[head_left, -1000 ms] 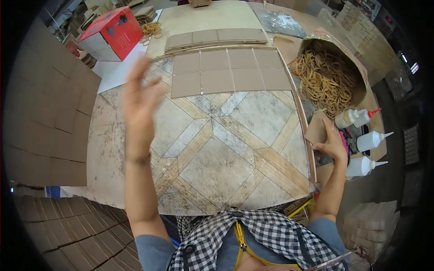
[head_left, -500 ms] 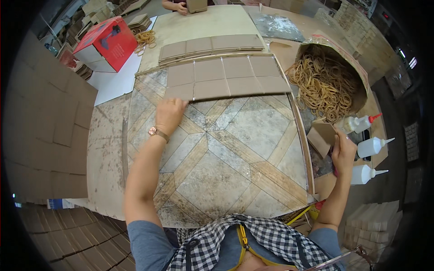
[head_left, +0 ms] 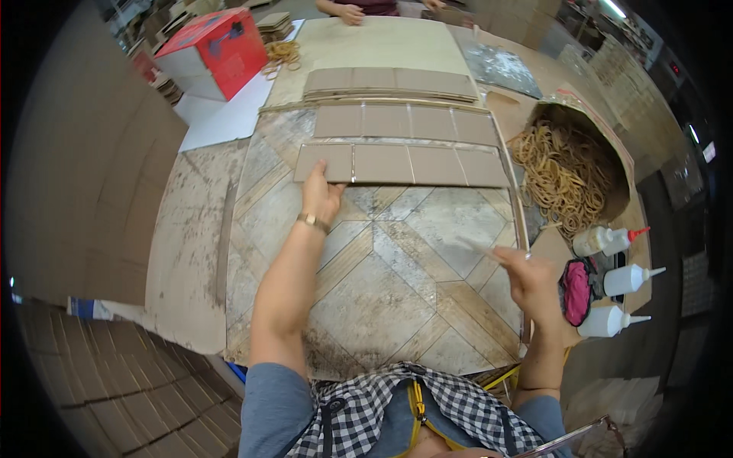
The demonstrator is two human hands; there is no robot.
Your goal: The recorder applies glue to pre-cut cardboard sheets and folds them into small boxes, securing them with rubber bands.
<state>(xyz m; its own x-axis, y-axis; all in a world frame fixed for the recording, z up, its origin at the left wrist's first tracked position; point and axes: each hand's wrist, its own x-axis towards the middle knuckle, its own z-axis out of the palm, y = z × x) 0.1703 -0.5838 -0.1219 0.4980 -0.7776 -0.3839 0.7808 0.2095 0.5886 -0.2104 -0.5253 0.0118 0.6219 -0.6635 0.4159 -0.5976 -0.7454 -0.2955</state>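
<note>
My left hand (head_left: 323, 196) grips the near left end of a brown cardboard strip (head_left: 412, 165), thumb on top and fingers at its near edge. Shiny lines cross this strip, splitting it into several panels. Just behind it lies a second, similar cardboard strip (head_left: 385, 122). Above the right part of the patterned tabletop, my right hand (head_left: 528, 281) is closed in a pinch on a thin, flat piece (head_left: 477, 246). Motion smears that piece, so its kind is unclear.
Stacked cardboard strips (head_left: 389, 82) lie farther back. A sack of rubber bands (head_left: 569, 172), white squeeze bottles (head_left: 626, 280) and a pink-and-black item (head_left: 577, 290) stand at the right. A red box (head_left: 217, 57) is at the far left; a co-worker's hand (head_left: 351, 14) shows at the back.
My left hand has drawn the front cardboard strip nearer, opening a gap behind it. My right hand has moved left from beside the bottles over the tabletop, carrying a thin piece.
</note>
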